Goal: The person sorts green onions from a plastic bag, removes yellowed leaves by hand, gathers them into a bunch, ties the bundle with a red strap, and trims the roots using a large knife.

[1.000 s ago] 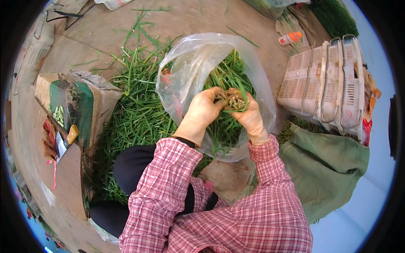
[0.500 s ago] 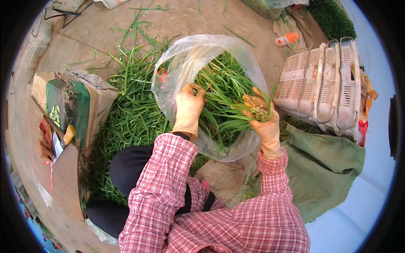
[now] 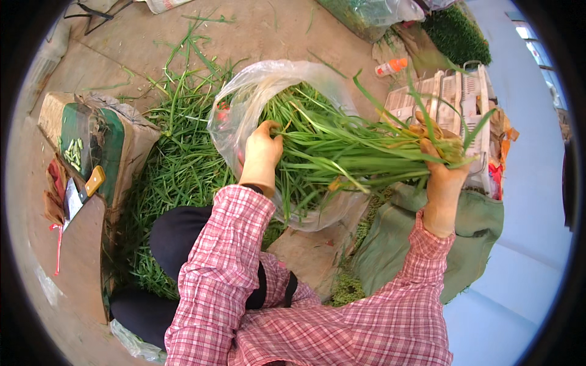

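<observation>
My right hand [image 3: 442,183] is closed round the pale root ends of a bunch of long green stalks [image 3: 372,149], held to the right of a clear plastic bag [image 3: 229,122]. The bunch lies almost level, its leafy part trailing left over the bag's mouth. More green stalks [image 3: 299,104] fill the bag. My left hand [image 3: 262,155] has its fingers curled at the bag's left rim and appears to pinch the plastic film; its fingertips are partly hidden against the leaves.
Loose green leaves [image 3: 183,146] are heaped left of the bag. A knife [image 3: 85,192] with a yellow handle lies on a board at far left, beside a green-and-tan block [image 3: 113,146]. White plastic crates [image 3: 448,100], an orange-capped bottle [image 3: 390,67] and green cloth [image 3: 403,238] are on the right.
My right hand has moved right, drawing the bunch out over the bag's right side. My left hand stays at the bag's left rim. The view has shifted slightly.
</observation>
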Demonstrator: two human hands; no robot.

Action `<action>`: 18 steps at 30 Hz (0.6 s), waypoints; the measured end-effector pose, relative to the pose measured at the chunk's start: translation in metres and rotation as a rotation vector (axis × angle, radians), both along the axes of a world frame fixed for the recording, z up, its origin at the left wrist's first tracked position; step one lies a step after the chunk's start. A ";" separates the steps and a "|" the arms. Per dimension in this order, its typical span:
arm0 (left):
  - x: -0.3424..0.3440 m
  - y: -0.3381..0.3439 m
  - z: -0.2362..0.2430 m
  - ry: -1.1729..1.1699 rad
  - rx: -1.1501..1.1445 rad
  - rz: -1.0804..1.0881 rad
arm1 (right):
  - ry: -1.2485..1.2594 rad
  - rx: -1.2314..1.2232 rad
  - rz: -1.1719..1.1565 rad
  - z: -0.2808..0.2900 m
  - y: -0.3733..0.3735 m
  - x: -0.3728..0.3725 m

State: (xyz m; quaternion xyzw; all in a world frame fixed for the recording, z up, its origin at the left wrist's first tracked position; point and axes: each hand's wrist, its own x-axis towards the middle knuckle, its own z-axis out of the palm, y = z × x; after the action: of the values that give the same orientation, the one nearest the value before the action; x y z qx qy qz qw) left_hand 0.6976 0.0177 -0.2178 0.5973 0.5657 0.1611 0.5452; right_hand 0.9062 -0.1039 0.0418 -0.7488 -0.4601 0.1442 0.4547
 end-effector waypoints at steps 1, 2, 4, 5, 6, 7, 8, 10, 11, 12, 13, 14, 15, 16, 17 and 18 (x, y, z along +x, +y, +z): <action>0.002 0.000 0.013 -0.027 0.207 0.028 | 0.047 0.033 0.051 0.012 0.002 -0.004; 0.007 0.000 0.027 -0.052 0.413 0.058 | 0.096 0.064 0.103 0.020 0.004 -0.006; 0.018 -0.004 0.062 -0.222 0.675 -0.106 | 0.132 0.056 0.087 0.012 -0.003 -0.001; 0.022 -0.003 0.076 -0.358 0.737 -0.287 | 0.155 0.060 0.093 0.006 0.000 0.001; 0.026 -0.009 0.082 -0.307 0.725 -0.418 | 0.164 0.054 0.140 0.002 0.001 -0.006; 0.028 -0.017 0.087 -0.265 0.704 -0.550 | 0.175 0.054 0.131 0.004 0.000 -0.015; 0.034 -0.026 0.066 -0.220 0.661 -0.683 | 0.186 0.054 0.120 0.006 -0.001 -0.023; 0.028 -0.041 0.019 -0.147 0.543 -0.869 | 0.090 0.003 0.126 0.017 -0.005 -0.027; 0.019 -0.048 0.022 -0.090 0.231 -0.850 | 0.106 0.013 0.091 0.029 -0.012 -0.016; 0.021 -0.051 0.009 0.208 0.276 -1.113 | 0.118 0.031 0.066 0.049 -0.017 -0.009; 0.018 -0.052 0.003 0.389 0.247 -1.271 | 0.142 0.053 0.037 0.062 -0.015 -0.009; 0.013 -0.053 -0.003 0.454 0.110 -1.212 | 0.314 0.264 0.005 0.068 -0.010 -0.015; 0.011 -0.049 -0.010 0.528 0.033 -1.205 | 0.482 0.476 -0.026 0.073 -0.002 -0.027; 0.013 -0.035 0.016 0.631 -0.111 -1.095 | 0.253 0.298 -0.135 0.076 -0.002 -0.001; 0.007 -0.028 0.015 0.573 -0.058 -1.083 | 0.054 0.237 -0.092 0.067 -0.009 0.011; 0.008 -0.029 0.022 0.545 -0.039 -0.926 | -0.156 0.184 -0.035 0.062 -0.009 0.021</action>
State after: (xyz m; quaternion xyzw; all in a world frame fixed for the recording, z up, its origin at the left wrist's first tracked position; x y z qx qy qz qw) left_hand 0.7060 -0.0108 -0.1962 0.7941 0.3671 -0.2675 0.4039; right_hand 0.9267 -0.1124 0.1037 -0.7209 -0.4922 0.0350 0.4867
